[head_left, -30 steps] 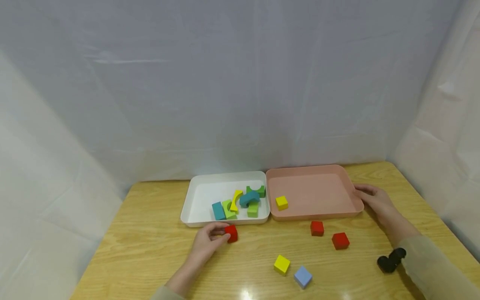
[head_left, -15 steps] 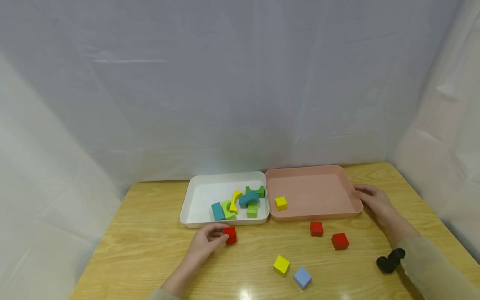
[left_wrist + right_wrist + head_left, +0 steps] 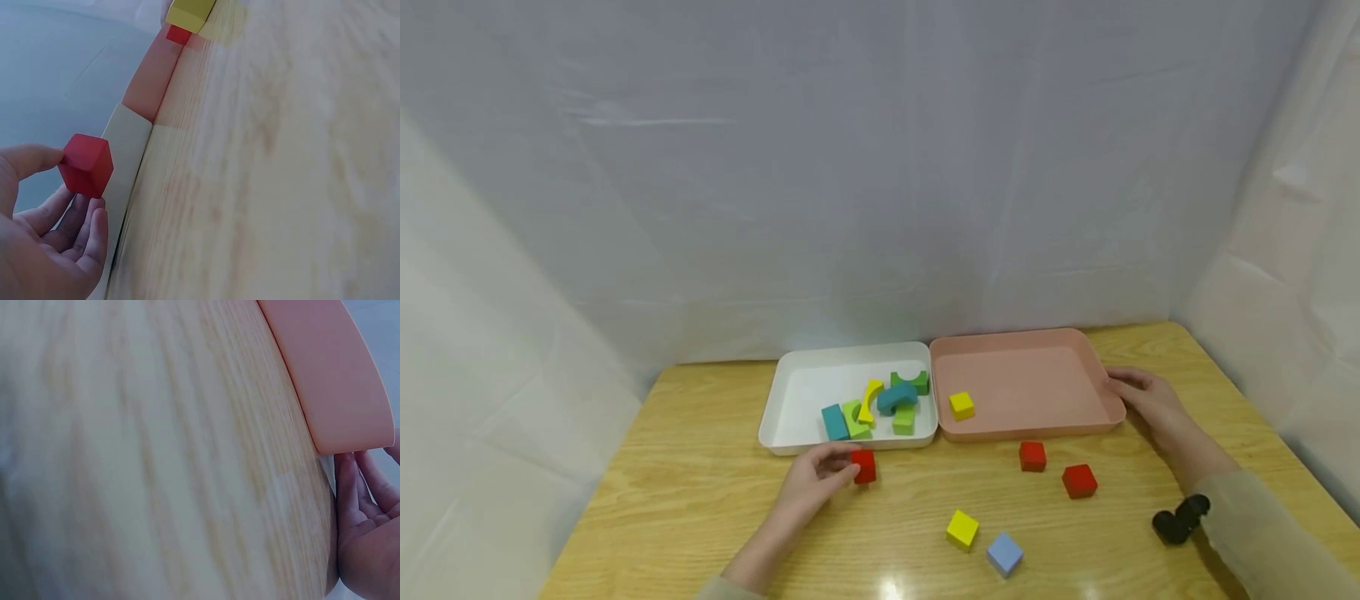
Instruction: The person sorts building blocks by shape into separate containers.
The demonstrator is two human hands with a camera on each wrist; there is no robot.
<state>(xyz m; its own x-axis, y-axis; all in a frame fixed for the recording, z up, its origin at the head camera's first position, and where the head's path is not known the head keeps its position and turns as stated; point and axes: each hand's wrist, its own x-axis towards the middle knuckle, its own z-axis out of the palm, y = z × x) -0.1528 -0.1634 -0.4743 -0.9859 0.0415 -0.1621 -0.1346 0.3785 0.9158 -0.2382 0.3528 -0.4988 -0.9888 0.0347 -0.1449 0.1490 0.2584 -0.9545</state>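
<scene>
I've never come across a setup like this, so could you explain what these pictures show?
There's no machine; a person is working bare-handed. The wide picture comes from a camera worn on the head, the two close ones from a camera on each wrist. The left hand pinches a red cube by the white tray, which holds colourful blocks. The right hand touches the pink tray, with a yellow cube inside. Nearer on the wooden table lie two more red cubes, another yellow cube and a blue cube.

Pale sheeting (image 3: 880, 167) (creased) hangs behind a wooden table (image 3: 677, 483) — faintly glossy.
</scene>
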